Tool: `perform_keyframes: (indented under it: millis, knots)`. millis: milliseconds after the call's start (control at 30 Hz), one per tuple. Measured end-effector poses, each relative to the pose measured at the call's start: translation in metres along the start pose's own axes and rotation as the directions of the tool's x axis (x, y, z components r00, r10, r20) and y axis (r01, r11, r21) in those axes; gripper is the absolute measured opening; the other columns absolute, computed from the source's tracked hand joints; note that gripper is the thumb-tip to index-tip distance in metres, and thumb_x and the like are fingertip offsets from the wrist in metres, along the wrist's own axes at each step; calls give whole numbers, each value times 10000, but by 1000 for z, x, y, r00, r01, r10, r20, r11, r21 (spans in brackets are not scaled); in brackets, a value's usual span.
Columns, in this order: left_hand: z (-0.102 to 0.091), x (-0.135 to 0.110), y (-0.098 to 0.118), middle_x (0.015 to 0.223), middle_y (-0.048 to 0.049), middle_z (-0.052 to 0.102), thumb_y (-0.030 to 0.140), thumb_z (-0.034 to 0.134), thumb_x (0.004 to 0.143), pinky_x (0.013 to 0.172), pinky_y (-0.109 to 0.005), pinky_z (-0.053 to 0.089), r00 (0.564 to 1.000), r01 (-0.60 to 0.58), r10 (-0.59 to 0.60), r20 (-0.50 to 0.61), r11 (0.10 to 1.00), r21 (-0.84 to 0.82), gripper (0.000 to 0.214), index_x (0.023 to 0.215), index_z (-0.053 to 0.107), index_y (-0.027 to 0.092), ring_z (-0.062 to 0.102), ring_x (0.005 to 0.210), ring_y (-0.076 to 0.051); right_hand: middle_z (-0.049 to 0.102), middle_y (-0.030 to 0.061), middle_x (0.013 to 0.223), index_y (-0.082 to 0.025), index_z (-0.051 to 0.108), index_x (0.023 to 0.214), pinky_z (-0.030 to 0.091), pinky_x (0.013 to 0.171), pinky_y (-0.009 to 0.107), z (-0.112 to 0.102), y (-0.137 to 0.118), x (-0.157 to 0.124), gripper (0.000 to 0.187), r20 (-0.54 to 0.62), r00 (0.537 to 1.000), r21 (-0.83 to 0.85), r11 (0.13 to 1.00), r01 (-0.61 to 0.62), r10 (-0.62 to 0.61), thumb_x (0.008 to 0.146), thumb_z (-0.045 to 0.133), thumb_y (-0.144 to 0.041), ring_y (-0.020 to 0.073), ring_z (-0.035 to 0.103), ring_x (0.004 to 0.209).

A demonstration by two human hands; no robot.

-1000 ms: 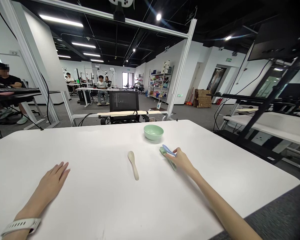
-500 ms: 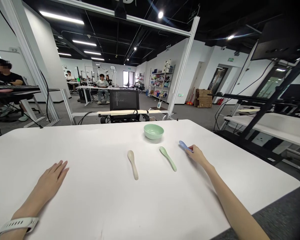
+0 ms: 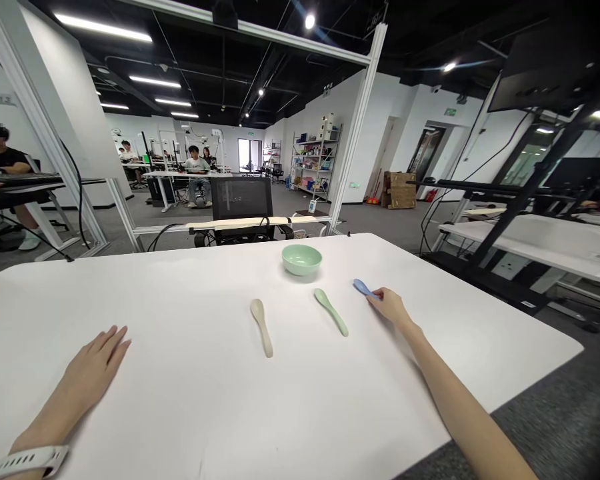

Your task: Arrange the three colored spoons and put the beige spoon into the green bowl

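My right hand is closed on the handle of a blue spoon, whose bowl pokes out to the left, low over the white table. Left of it a green spoon lies on the table, and a beige spoon lies further left. A mint green bowl stands behind the spoons. My left hand rests flat on the table at the near left, fingers stretched out, holding nothing. A white watch band is on that wrist.
A black office chair stands behind the table's far edge, inside a white metal frame. Other desks with seated people are at the left and in the background. A black stand and another white table are to the right.
A second ago my right hand held the blue spoon over the green one; it has carried the blue spoon rightward, leaving the green spoon lying alone. My left hand has stayed put.
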State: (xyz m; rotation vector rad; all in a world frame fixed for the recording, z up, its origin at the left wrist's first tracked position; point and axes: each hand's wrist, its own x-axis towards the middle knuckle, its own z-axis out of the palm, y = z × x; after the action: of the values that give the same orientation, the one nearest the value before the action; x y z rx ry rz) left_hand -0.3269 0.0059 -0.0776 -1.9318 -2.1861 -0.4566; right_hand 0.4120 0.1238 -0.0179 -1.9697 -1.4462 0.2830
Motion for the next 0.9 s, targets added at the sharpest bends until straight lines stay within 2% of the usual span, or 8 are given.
perform_keyframes:
  millis: [167,433,667,900]
  knots:
    - [-7,1,7,1540,-213,582,543,222,930,1228,-541,395,999,29,-29,29,1000,12,808,1437,581,26,504,1472,-382,741,87,894,-213,633,792,489,802,328,-1,-3,-2,94,-12,1000,-8,1000,-5,5,769,692,-283,255,661,882]
    - [-6,-1,7,1539,-192,590,529,234,931,1217,-526,407,999,36,-36,18,999,14,786,1444,579,45,517,1463,-369,750,94,882,-200,696,807,502,806,340,-3,-9,-5,181,-15,1000,-43,999,3,-3,789,700,-380,275,669,897]
    - [-9,0,10,1560,-205,565,523,216,930,1228,-522,388,998,55,-55,40,998,2,803,1462,554,24,489,1484,-377,764,98,927,-179,732,850,499,830,335,-1,-6,-3,153,-10,1000,-72,997,28,-29,802,671,-311,283,686,922]
    - [0,0,1,1523,-188,609,559,197,928,1204,-515,426,1000,18,-18,-8,1000,20,804,1432,590,72,522,1458,-360,773,102,942,-177,748,882,502,826,338,-1,-5,-3,190,-10,999,-72,997,31,-32,819,675,-340,288,690,929]
